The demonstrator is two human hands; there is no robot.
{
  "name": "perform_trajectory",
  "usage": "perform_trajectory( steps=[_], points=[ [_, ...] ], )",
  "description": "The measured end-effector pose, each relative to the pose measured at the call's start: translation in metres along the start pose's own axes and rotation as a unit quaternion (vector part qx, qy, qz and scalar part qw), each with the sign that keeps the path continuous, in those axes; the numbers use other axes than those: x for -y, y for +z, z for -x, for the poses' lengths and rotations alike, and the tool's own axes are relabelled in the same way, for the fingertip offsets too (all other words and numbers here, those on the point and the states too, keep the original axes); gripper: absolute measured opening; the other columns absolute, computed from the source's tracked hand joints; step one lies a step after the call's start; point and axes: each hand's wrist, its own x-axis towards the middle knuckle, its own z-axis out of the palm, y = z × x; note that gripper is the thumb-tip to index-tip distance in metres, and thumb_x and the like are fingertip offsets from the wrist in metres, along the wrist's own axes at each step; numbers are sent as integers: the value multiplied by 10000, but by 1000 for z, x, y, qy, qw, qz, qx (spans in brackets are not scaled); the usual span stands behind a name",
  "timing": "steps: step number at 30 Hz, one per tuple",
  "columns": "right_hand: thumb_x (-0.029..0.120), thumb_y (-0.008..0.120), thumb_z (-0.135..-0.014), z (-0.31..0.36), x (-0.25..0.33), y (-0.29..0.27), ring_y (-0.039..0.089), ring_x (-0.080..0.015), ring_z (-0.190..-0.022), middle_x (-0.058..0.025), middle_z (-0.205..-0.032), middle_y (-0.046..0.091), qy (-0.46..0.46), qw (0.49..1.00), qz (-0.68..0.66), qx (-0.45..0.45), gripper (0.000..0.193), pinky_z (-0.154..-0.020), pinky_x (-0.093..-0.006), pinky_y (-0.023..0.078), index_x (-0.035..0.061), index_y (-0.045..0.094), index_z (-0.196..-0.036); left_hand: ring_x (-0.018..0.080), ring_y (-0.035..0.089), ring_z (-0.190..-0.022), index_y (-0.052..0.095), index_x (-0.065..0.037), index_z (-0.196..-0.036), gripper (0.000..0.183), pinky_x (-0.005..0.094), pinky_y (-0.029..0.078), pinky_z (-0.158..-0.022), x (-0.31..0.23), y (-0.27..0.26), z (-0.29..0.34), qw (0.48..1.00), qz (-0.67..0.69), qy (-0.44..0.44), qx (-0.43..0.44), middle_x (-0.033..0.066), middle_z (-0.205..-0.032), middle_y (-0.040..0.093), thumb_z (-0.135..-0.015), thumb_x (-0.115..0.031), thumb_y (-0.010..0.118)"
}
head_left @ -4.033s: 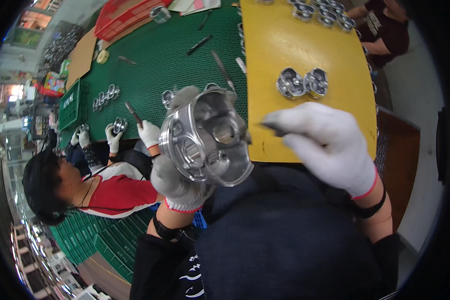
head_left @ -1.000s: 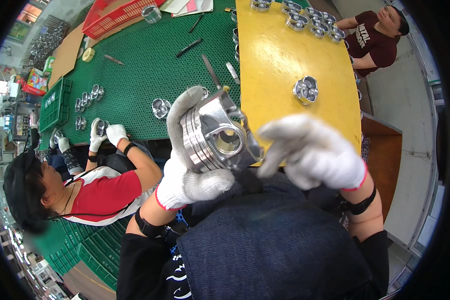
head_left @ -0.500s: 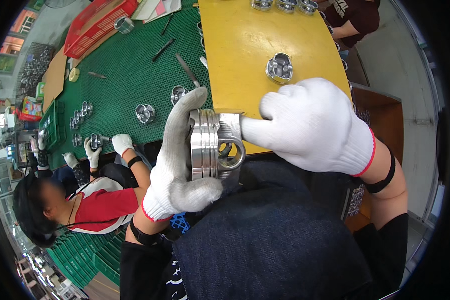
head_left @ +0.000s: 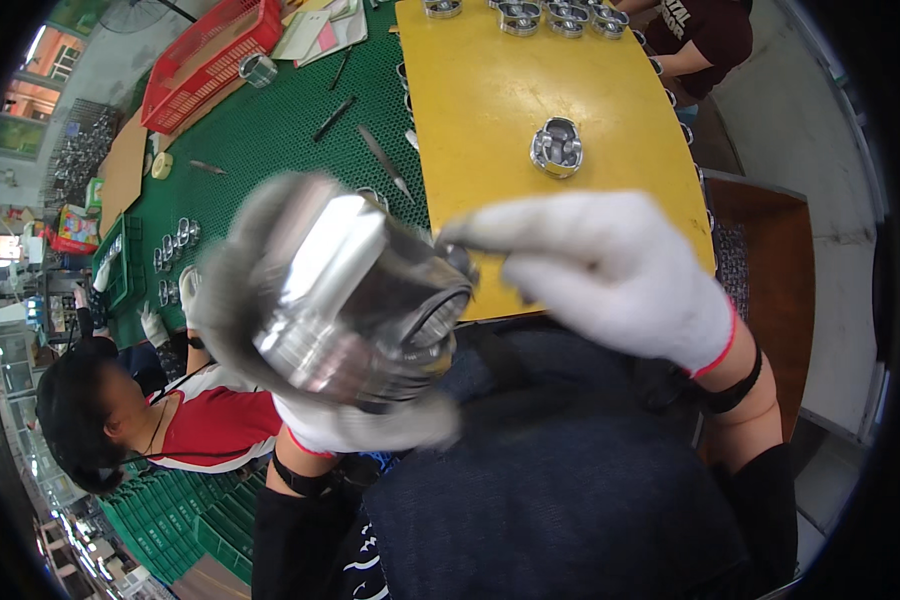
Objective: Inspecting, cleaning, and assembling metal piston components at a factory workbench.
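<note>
In my left hand, gloved in white, is a shiny metal piston, gripped round its side and smeared by motion. Its hollow skirt end and pin hole face right. My right hand, also gloved, is just right of the piston, index finger stretched toward its upper edge and thumb apart below. Whether that fingertip touches the metal is hard to tell. Beyond it, a second piston stands on the yellow board.
Several pistons line the board's far end. On the green mat lie a pointed hand tool, a tape roll and a red basket. A co-worker in a red-and-white shirt sits at left; a wooden bin stands right.
My left hand has moved left and tipped the piston, turning its skirt end down to the right. My right index finger has drawn off the skirt and straightened, with the thumb opening away.
</note>
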Motion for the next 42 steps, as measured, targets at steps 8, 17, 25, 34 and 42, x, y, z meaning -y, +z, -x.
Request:
perform_trajectory(
  steps=[8, 17, 25, 34, 42],
  points=[
    [2, 555, -769, 14, -9, -27, 562, -191, -579, -57, -734, 606, -138, 965, 223, -13, 369, -543, -311, 460, 76, 653, -1117, 225, 579, -1022, 236, -33, -1414, 1021, 371, 509, -871, 17, -7, -5, 967, 47, -226, 103, 133, -1180, 525, -685, -453, 814],
    [163, 600, -728, -3, -7, 1, 545, -170, -516, -15, -610, 464, -190, 827, 528, 27, 193, -471, -306, 441, 143, 643, -916, 273, 453, -1174, 234, 7, -1363, 1199, 406, 394, -1006, 26, -17, -12, 955, -201, 33, 214, 161, -1258, 381, -496, -451, 925],
    [159, 540, -840, -4, 0, 9, 639, -271, -617, -116, -682, 586, -7, 940, 308, 147, 255, -559, -367, 527, 96, 638, -1067, 324, 502, -1144, 232, -77, -1387, 1209, 440, 492, -922, 19, -25, -20, 823, -403, 301, 265, 234, -1289, 372, -476, -518, 894],
    [129, 526, -876, -24, -24, 23, 672, -283, -780, -155, -911, 672, 36, 985, 146, 87, 285, -699, -332, 548, 91, 637, -1136, 336, 466, -1178, 193, -30, -1343, 1196, 452, 421, -966, 37, -41, -35, 885, -319, 298, 163, 215, -1285, 388, -507, -525, 890],
    [93, 537, -883, -15, -58, 22, 669, -187, -769, -119, -965, 689, 198, 978, 49, 30, 307, -750, -290, 528, 55, 619, -1176, 304, 479, -1181, 93, -36, -1408, 1339, 427, 432, -997, 20, -50, -28, 997, -60, 43, 32, 194, -1367, 291, -454, -488, 918]
  ],
)
